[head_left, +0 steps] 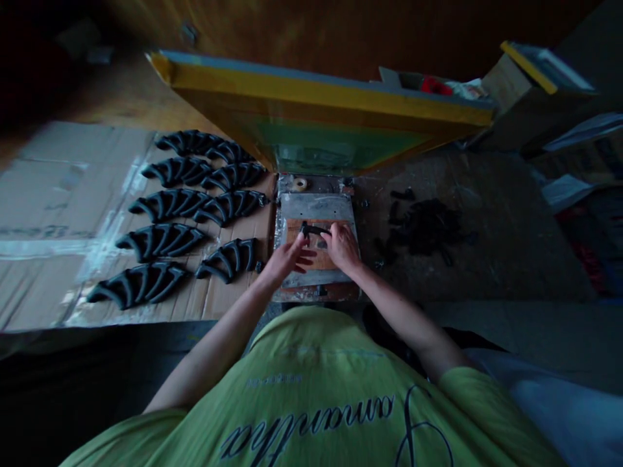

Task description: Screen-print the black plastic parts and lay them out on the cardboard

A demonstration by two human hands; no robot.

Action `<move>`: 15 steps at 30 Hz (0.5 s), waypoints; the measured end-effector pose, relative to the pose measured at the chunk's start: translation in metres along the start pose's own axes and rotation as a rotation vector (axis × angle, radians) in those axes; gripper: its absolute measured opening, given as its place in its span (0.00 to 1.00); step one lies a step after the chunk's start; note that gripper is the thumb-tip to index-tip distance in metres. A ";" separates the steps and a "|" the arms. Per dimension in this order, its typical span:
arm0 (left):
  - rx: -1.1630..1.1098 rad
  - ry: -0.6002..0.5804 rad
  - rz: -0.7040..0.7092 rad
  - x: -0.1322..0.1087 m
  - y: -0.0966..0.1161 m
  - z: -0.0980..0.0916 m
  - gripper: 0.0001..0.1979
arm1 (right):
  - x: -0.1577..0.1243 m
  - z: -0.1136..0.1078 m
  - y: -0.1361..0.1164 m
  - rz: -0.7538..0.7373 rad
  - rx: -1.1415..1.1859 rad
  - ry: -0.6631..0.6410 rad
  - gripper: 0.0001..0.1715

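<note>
A black curved handle [316, 229] lies crosswise between my two hands, over a brown wooden block [325, 261] on a grey plate [318, 206]. My right hand [342, 246] is closed round the handle's right end. At its left end, the thumb of my left hand [291, 257] presses against it, with the other fingers stretched out below. Whether a left finger grips from behind is hard to see. Behind the plate a screen frame with yellow edges [311, 81] stands tilted up, its mesh green in the middle.
Rows of similar black handles [163, 243] lie fanned out on cardboard [39, 194] to the left. On the right is a dark loose pile of black pieces [426, 224]. A tape roll [301, 185] sits behind the plate. An open box [506, 91] stands at the back right.
</note>
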State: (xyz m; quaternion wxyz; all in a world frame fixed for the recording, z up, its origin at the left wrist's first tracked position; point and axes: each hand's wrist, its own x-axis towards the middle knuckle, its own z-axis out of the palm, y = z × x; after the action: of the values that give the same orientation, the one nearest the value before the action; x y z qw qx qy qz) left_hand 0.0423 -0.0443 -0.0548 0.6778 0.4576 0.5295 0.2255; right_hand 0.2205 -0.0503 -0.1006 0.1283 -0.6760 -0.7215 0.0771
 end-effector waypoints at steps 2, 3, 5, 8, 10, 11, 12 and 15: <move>-0.115 0.006 -0.065 -0.006 -0.024 0.014 0.35 | -0.010 -0.002 -0.023 -0.142 0.061 0.019 0.12; -0.162 0.065 -0.053 -0.009 -0.031 0.017 0.32 | -0.014 -0.003 -0.032 -0.231 0.104 -0.002 0.12; -0.223 0.184 -0.023 -0.013 -0.039 0.013 0.28 | -0.020 -0.007 -0.033 -0.367 0.205 -0.053 0.10; -0.220 0.354 0.007 -0.021 -0.049 -0.019 0.23 | -0.015 -0.014 0.016 -0.333 0.287 -0.040 0.11; -0.183 0.511 0.000 -0.028 -0.065 -0.052 0.22 | -0.005 -0.015 0.075 -0.154 0.205 -0.018 0.13; -0.163 0.597 -0.025 -0.033 -0.077 -0.069 0.22 | 0.000 -0.014 0.107 -0.047 0.130 -0.037 0.13; -0.143 0.674 -0.061 -0.036 -0.091 -0.085 0.22 | 0.003 -0.012 0.137 0.054 0.049 -0.075 0.14; -0.010 0.829 -0.230 -0.043 -0.135 -0.124 0.25 | 0.004 -0.002 0.206 0.226 -0.103 -0.268 0.25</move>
State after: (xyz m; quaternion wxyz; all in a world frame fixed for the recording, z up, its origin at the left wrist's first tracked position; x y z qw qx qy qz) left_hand -0.1108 -0.0957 -0.1516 0.4307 0.2632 0.8035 0.3157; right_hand 0.4182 -0.0312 -0.1570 -0.0133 -0.7422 -0.6546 0.1432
